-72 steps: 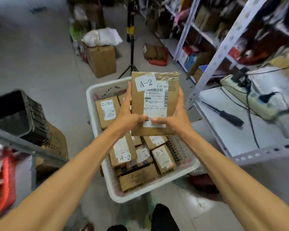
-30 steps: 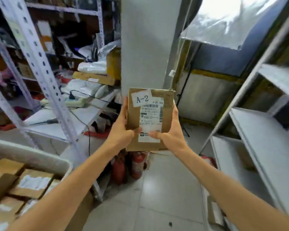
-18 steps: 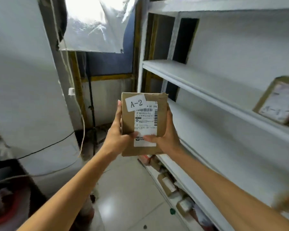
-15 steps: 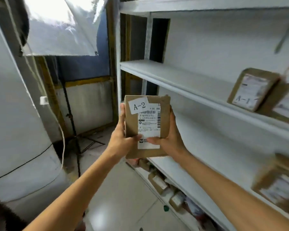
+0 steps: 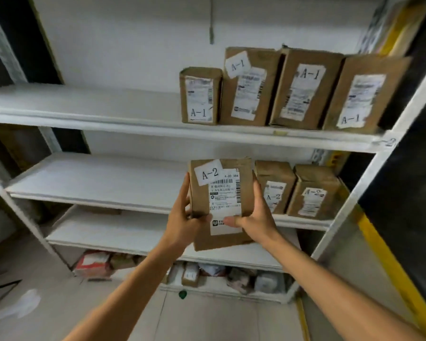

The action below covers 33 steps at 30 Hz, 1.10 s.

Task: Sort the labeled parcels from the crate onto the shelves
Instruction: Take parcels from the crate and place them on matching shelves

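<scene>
The person's left hand (image 5: 182, 225) and right hand (image 5: 253, 217) grip a flat brown cardboard parcel marked A-2 (image 5: 244, 178) by its two sides, with the thumbs pressed on its white shipping label (image 5: 225, 205). The parcel is held upright in the air in front of the white middle shelf (image 5: 96, 178), just left of two brown A-2 parcels (image 5: 274, 185) standing there. Four brown A-1 parcels (image 5: 246, 87) stand on the shelf above (image 5: 84, 102).

Left hand (image 5: 182, 225) and right hand (image 5: 255, 219): both bare, ungloved. Behind them, left forearm (image 5: 133, 291) and right forearm (image 5: 330, 284) run uncovered to the lower frame edge. Right thumbnail (image 5: 228, 220) appears short; finer detail blurred.
</scene>
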{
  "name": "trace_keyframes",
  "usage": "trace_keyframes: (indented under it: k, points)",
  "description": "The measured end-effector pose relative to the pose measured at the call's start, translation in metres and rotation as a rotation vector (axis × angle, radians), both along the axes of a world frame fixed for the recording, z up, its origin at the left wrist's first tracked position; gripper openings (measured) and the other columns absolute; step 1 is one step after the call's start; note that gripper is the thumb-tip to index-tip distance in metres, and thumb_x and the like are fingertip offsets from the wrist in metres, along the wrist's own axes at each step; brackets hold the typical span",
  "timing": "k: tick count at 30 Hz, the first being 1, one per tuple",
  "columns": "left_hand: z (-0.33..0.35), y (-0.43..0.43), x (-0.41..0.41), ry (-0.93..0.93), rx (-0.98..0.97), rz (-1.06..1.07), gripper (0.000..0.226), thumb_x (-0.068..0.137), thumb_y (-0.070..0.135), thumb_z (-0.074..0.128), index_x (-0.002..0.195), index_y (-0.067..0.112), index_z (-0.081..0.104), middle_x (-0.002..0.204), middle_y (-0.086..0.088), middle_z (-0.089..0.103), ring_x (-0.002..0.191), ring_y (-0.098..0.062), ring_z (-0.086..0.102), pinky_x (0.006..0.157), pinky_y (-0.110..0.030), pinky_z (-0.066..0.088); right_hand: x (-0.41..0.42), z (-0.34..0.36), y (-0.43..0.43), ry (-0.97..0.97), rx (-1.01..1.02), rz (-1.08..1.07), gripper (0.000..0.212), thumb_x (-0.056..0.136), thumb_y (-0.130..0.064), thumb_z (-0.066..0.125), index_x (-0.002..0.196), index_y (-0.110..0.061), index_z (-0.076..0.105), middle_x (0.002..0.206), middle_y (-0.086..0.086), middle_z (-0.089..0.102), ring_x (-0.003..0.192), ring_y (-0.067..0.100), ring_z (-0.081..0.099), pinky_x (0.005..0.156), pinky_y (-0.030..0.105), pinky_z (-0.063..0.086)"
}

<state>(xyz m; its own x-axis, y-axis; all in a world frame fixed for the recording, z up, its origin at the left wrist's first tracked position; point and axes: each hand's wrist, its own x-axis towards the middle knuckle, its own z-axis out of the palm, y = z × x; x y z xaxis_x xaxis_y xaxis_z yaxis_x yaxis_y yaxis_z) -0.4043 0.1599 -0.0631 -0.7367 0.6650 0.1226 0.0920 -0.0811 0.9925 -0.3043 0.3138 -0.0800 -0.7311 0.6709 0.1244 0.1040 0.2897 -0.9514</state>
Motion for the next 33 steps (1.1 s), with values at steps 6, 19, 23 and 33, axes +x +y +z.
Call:
trace_keyframes:
  k: [6, 19, 23, 33]
  points:
    - [-0.032, 0.064, -0.030, -0.114, -0.059, -0.069, 0.102, 0.076, -0.022, 0.061, 0.147, 0.041, 0.025, 0.125, -0.011, 0.057, 0.109, -0.031, 0.062, 0.076, -0.042, 0.059, -0.017, -0.033, 0.057, -0.112, -0.079, -0.020, 0.125, 0.059, -0.013, 0.090, 0.153, -0.029, 0.009, 0.146, -0.002, 0.043, 0.135, 0.018, 0.037, 0.111, 0.041, 0.035]
    - [-0.092, 0.162, -0.118, -0.271, -0.232, 0.114, 0.084, 0.065, 0.001, 0.082, 0.136, 0.021, 0.042, 0.111, -0.007, 0.066, 0.090, -0.020, 0.069, 0.069, -0.035, 0.060, -0.105, -0.091, 0.141, -0.165, -0.102, 0.063, 0.122, 0.061, -0.008, 0.088, 0.149, -0.030, 0.006, 0.113, -0.025, 0.044, 0.099, -0.009, 0.045, 0.063, -0.003, 0.040]
    - [-0.096, 0.182, -0.137, -0.306, -0.275, 0.158, 0.069, 0.062, 0.022, 0.085, 0.121, 0.014, 0.050, 0.106, -0.009, 0.067, 0.089, -0.024, 0.069, 0.063, -0.030, 0.057, -0.124, -0.094, 0.156, -0.181, -0.048, 0.098, 0.117, 0.064, -0.008, 0.086, 0.145, -0.036, 0.007, 0.115, -0.026, 0.044, 0.098, -0.016, 0.046, 0.063, 0.001, 0.042]
    - [-0.091, 0.219, -0.169, -0.358, -0.317, 0.136, 0.103, 0.053, 0.077, 0.061, 0.120, 0.000, 0.049, 0.111, -0.019, 0.064, 0.099, -0.034, 0.065, 0.086, -0.054, 0.054, -0.152, -0.106, 0.170, -0.203, -0.112, 0.021, 0.120, 0.067, -0.019, 0.085, 0.146, -0.040, -0.003, 0.122, -0.025, 0.037, 0.114, -0.007, 0.036, 0.084, 0.000, 0.033]
